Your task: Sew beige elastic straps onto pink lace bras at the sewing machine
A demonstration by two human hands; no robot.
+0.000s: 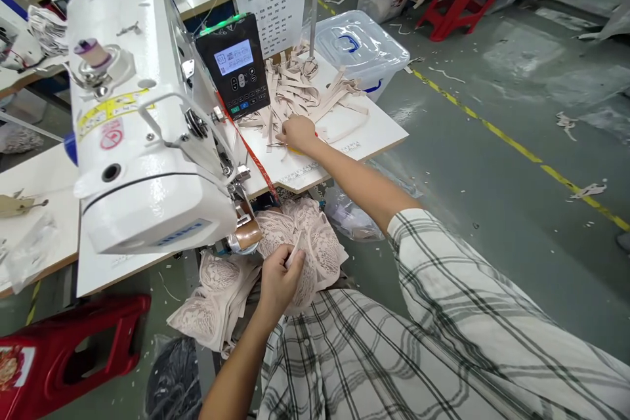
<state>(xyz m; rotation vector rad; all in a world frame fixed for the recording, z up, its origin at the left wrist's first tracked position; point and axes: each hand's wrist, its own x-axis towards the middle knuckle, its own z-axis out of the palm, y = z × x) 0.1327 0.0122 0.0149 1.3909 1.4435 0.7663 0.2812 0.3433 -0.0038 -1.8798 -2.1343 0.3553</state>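
Note:
My left hand [280, 279] is closed, pinching the edge of a beige lace bra [319, 243] between thumb and fingers, near my lap under the sewing machine's head. My right hand [298, 133] reaches out onto the white table, its fingers closed over what look like small scissors [275, 144]; a metal tip and bits of orange handle show, the rest is covered by the hand. Just beyond it lies a heap of beige straps [295, 88]. Left of my left hand hangs a stack of similar lace bras [221, 295].
A white sewing machine [142, 98] fills the left, with a black control panel [236, 65] beside it. A red tape [253, 157] runs down to the table edge. A lidded clear bin [361, 46] stands behind the table; a red stool [73, 348] is at lower left.

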